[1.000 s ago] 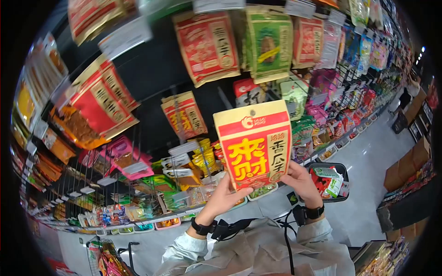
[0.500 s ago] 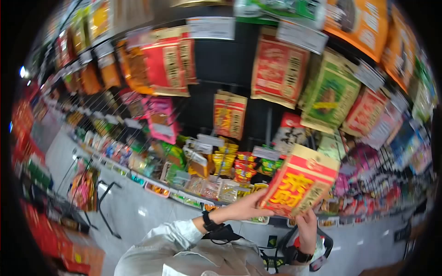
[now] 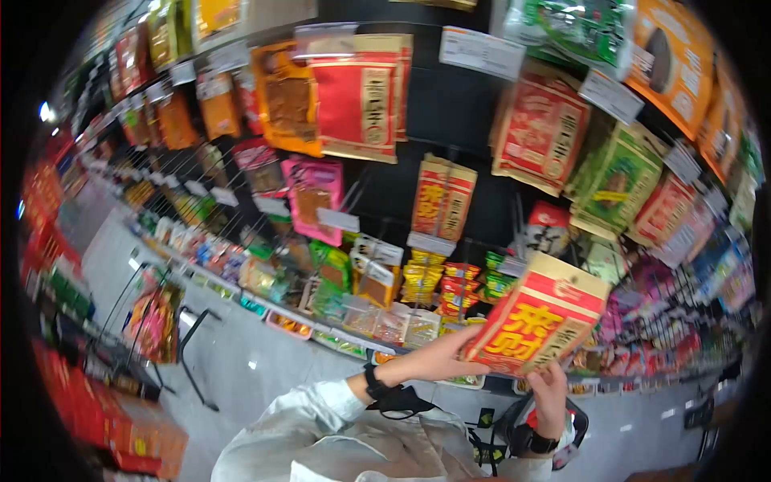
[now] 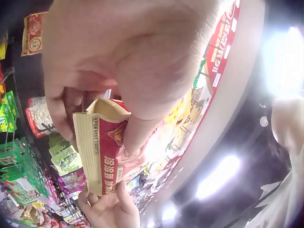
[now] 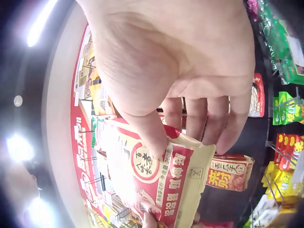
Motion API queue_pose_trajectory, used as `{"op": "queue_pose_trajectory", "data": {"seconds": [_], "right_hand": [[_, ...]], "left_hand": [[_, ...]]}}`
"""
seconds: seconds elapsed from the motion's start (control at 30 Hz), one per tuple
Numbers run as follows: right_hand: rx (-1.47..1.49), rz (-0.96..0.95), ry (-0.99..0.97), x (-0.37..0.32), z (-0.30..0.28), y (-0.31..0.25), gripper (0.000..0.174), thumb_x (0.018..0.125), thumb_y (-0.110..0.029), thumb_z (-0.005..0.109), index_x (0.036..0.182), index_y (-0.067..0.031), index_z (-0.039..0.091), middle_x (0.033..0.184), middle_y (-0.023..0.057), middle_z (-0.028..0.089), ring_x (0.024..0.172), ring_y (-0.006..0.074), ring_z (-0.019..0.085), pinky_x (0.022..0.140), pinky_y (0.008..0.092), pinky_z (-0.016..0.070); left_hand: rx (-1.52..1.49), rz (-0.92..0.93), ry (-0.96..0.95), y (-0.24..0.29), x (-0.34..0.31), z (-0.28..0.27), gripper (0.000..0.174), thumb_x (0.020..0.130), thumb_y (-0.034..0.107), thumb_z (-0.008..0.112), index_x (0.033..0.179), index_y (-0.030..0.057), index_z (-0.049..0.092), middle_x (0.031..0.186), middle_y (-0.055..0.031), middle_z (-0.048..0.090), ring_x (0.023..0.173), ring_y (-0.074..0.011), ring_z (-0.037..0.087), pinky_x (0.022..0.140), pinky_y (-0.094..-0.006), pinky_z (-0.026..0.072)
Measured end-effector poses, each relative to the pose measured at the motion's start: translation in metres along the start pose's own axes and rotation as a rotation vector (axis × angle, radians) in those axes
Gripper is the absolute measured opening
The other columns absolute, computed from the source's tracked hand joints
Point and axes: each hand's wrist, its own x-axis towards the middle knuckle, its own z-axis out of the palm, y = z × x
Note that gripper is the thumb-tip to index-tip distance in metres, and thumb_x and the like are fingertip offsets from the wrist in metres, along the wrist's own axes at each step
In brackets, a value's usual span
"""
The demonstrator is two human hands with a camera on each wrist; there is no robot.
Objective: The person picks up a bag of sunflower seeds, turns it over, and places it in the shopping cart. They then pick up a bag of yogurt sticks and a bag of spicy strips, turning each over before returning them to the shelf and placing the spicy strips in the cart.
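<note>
A red and cream bag of sunflower seeds [image 3: 538, 321] with large yellow characters is held up before the shelves, its top leaning to the right in the head view. My left hand [image 3: 434, 359] grips its lower left corner, and my right hand [image 3: 550, 402] pinches the bottom edge near the right corner. In the left wrist view, the left thumb lies over the red face of the bag [image 4: 110, 164] while the fingers go behind it. The right wrist view shows the right thumb [image 5: 147, 135] on the printed front, fingers behind the bag.
Matching red bags [image 3: 542, 128] and a smaller red packet [image 3: 443, 197] hang on the dark rack, among price tags [image 3: 482, 52]. A green bag [image 3: 618, 181] hangs to the right. A black basket [image 3: 574, 430] is beyond the right wrist; a wire cart [image 3: 157, 321] stands at left.
The head view has swung left, so the shelves shift rightward and the cart comes into sight. The bag has gone from nearly upright to leaning right, with both hands still holding it.
</note>
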Motion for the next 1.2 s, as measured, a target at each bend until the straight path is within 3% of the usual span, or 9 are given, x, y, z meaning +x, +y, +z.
{"op": "queue_pose_trajectory", "data": {"seconds": [0.13, 0.37, 0.6, 0.67, 0.8, 0.93, 0.97, 1.07, 1.2], "right_hand": [[-0.069, 0.037, -0.012, 0.007, 0.033, 0.005, 0.046, 0.091, -0.002, 0.069, 0.135, 0.0032, 0.053, 0.127, 0.0078, 0.065, 0.116, 0.0167, 0.061, 0.101, 0.0321, 0.047], [-0.069, 0.001, -0.036, 0.011, 0.092, -0.009, 0.049, 0.095, -0.002, 0.065, 0.141, 0.0053, 0.048, 0.136, 0.0081, 0.059, 0.123, 0.0161, 0.056, 0.105, 0.0315, 0.0451], [-0.151, 0.003, 0.024, 0.0, 0.114, -0.042, 0.053, 0.098, -0.003, 0.061, 0.147, 0.0031, 0.042, 0.139, 0.0095, 0.056, 0.124, 0.0175, 0.056, 0.105, 0.0336, 0.0462], [-0.219, -0.114, -0.019, -0.006, 0.106, -0.06, 0.053, 0.097, -0.003, 0.061, 0.147, 0.001, 0.042, 0.137, 0.0108, 0.058, 0.123, 0.0184, 0.057, 0.104, 0.0345, 0.0471], [-0.442, -0.338, 0.215, -0.03, 0.083, -0.137, 0.051, 0.095, -0.007, 0.064, 0.142, 0.0006, 0.046, 0.128, 0.0136, 0.061, 0.118, 0.0211, 0.06, 0.102, 0.0349, 0.0484], [-0.745, -0.439, 0.05, -0.074, 0.078, -0.227, 0.05, 0.094, -0.031, 0.063, 0.129, 0.0033, 0.054, 0.126, 0.017, 0.06, 0.115, 0.0258, 0.061, 0.098, 0.0377, 0.0491], [-0.823, -0.56, 0.089, -0.087, 0.066, -0.241, 0.051, 0.093, -0.034, 0.063, 0.125, 0.0044, 0.055, 0.125, 0.0185, 0.059, 0.115, 0.0276, 0.06, 0.099, 0.0385, 0.0474], [-0.867, -0.696, 0.087, -0.125, 0.036, -0.257, 0.05, 0.093, -0.034, 0.063, 0.125, 0.0044, 0.055, 0.124, 0.0186, 0.06, 0.115, 0.0277, 0.06, 0.099, 0.0387, 0.0474], [-0.805, -0.719, 0.048, -0.15, 0.006, -0.231, 0.05, 0.094, -0.034, 0.062, 0.125, 0.0043, 0.055, 0.124, 0.0186, 0.06, 0.114, 0.0279, 0.06, 0.099, 0.0389, 0.0474]], "left_hand": [[-0.127, 0.016, 0.042, 0.0, -0.029, -0.027, 0.076, 0.09, 0.018, 0.077, 0.151, 0.0024, 0.034, 0.139, -0.0117, 0.056, 0.125, -0.0166, 0.055, 0.104, -0.0331, 0.0456], [-0.416, -0.046, 0.064, -0.007, -0.059, -0.055, 0.063, 0.094, 0.002, 0.069, 0.147, 0.0018, 0.035, 0.14, -0.0079, 0.054, 0.126, -0.0137, 0.054, 0.106, -0.03, 0.0449], [-0.573, 0.024, 0.058, 0.006, -0.055, -0.059, 0.06, 0.093, 0.0, 0.069, 0.144, 0.0015, 0.038, 0.139, -0.0071, 0.055, 0.125, -0.0144, 0.053, 0.107, -0.0319, 0.0442], [-0.549, 0.028, 0.058, 0.011, -0.053, -0.057, 0.06, 0.093, 0.001, 0.069, 0.144, 0.0005, 0.038, 0.139, -0.008, 0.054, 0.126, -0.0149, 0.053, 0.109, -0.0327, 0.0431], [-0.559, 0.049, 0.087, 0.017, -0.051, -0.044, 0.06, 0.093, 0.002, 0.069, 0.145, -0.0003, 0.037, 0.141, -0.0087, 0.053, 0.128, -0.0145, 0.052, 0.11, -0.0329, 0.0419], [-0.506, -0.01, 0.102, 0.016, -0.049, -0.027, 0.063, 0.093, 0.002, 0.07, 0.146, 0.001, 0.036, 0.139, -0.0084, 0.055, 0.126, -0.0139, 0.054, 0.107, -0.0309, 0.0447], [-0.49, -0.017, 0.097, 0.016, -0.046, -0.02, 0.063, 0.093, 0.002, 0.07, 0.146, 0.0012, 0.036, 0.138, -0.0083, 0.056, 0.125, -0.0137, 0.054, 0.106, -0.0305, 0.0454], [-0.43, 0.018, 0.173, 0.016, -0.048, 0.003, 0.063, 0.093, 0.002, 0.07, 0.146, 0.0011, 0.036, 0.138, -0.0088, 0.057, 0.124, -0.0135, 0.056, 0.105, -0.0298, 0.0465], [-0.409, -0.043, 0.202, 0.012, -0.054, 0.014, 0.061, 0.094, 0.003, 0.069, 0.146, 0.0015, 0.037, 0.138, -0.0089, 0.056, 0.124, -0.013, 0.055, 0.104, -0.0303, 0.0461]]}}
